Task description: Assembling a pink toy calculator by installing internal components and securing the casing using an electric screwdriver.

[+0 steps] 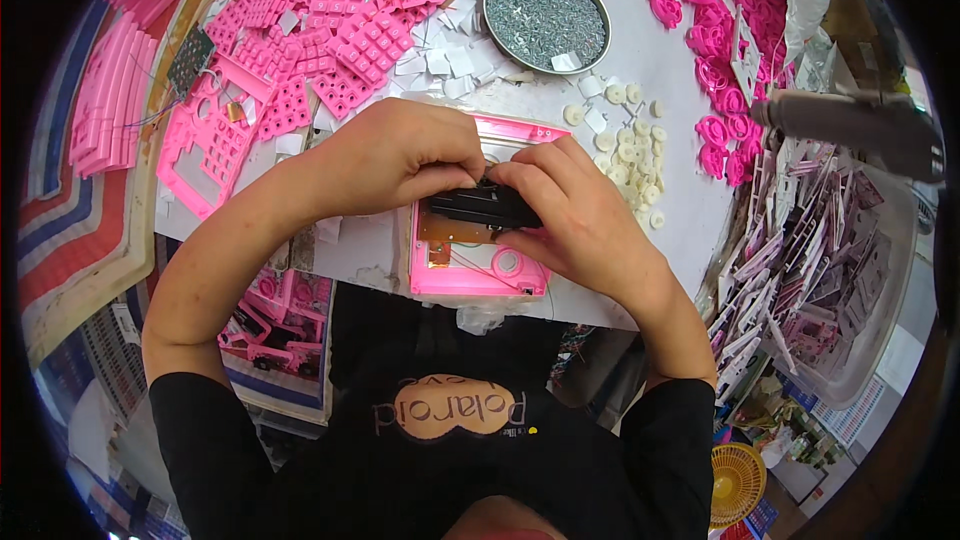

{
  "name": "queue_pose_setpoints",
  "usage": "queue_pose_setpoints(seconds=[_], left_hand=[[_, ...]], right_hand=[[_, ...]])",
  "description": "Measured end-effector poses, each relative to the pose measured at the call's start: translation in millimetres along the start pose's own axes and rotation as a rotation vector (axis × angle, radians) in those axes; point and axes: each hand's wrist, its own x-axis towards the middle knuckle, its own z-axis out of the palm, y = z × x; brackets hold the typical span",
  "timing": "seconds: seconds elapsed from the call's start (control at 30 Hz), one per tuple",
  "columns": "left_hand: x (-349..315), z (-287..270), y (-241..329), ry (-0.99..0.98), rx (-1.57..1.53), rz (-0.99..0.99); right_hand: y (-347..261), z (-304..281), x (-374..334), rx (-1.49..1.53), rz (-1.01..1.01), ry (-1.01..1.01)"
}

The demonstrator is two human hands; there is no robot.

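Observation:
A pink plastic housing point(480, 287) lies on the work table in front of me, with a brown circuit board point(440, 229) inside it. Above the board is a black plastic part point(470, 205) that partly covers it. My right hand point(575, 205) is closed round the right end of this part, thumb on the near side and fingers on the far side. Pinched at the part's far edge are the fingertips of my left hand point(430, 155); whatever sits between them is too small and hidden to name. Both hands nearly meet there.
Pink keypads point(370, 40) pile up at the far left, beside a pink frame point(215, 130). A round tin of screws point(548, 18) stands at the back. Cream plastic wheels point(635, 155) and pink rose-shaped parts point(710, 70) lie right. A clear bin point(870, 340) holds flat pieces.

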Motion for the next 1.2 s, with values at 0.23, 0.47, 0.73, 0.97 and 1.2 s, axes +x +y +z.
queue_pose_setpoints(seconds=[0.23, 0.47, 0.73, 0.97, 1.2], left_hand=[[-5.8, 6.2, 8.7, 0.073, 0.133, 0.007], [-3.7, 7.0, 21.1, 0.048, 0.061, -0.264], [6.7, 6.1, 27.8, 0.047, 0.083, -0.36], [12.7, 0.8, 30.2, -0.026, 0.047, -0.416], [17.1, 1.7, 27.4, -0.048, -0.064, -0.461]], right_hand=[[-2.6, 6.2, -3.7, -0.082, -0.045, 0.016], [-8.1, 9.3, -3.8, -0.179, -0.036, 0.054], [-7.2, 16.2, -7.8, -0.155, -0.04, 0.102], [-16.5, 20.6, -7.7, -0.175, 0.02, 0.145], [-31.4, 18.8, -9.3, -0.406, 0.1, 0.07]])
